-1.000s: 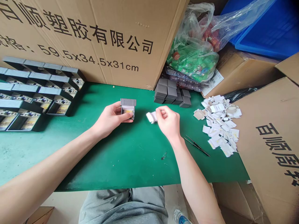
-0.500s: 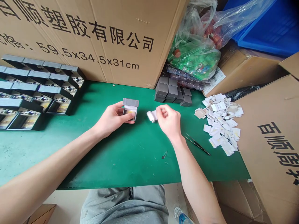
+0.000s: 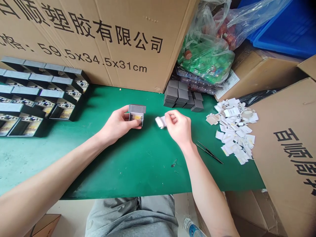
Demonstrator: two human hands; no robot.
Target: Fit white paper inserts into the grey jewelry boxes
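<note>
We grip a small open-lidded gray box (image 3: 137, 109) in our left hand (image 3: 118, 123), pinch a white piece (image 3: 160, 122) in our right hand (image 3: 179, 127), tweezers (image 3: 210, 153) on the green table (image 3: 138, 171).
</note>
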